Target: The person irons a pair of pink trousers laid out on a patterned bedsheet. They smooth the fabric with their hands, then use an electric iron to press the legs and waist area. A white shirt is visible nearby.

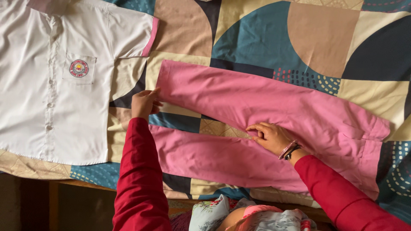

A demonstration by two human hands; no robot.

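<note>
A bed (265, 38) fills nearly the whole view, covered with a patterned sheet of large teal, tan, cream and dark navy curves and blocks, some with dotted patches. Its near edge shows a strip of wooden frame, and the floor beyond is dark and hard to make out.

Spread across the middle of the sheet lie the pink trousers (265, 107), their waist toward the right edge and the two legs splayed apart toward the left, with a wedge of sheet showing between them. The cloth is plain and mostly smooth, with soft creases near the crotch.

At the upper left lies a white short-sleeved shirt (47, 85), buttoned, flat, with pink sleeve trim and a round badge on its chest pocket.

Both arms wear red sleeves. The left hand (144, 104) pinches the hem of the upper trouser leg. The right hand (269, 137), with bracelets at its wrist, rests with fingers partly curled on the cloth where the legs meet.
</note>
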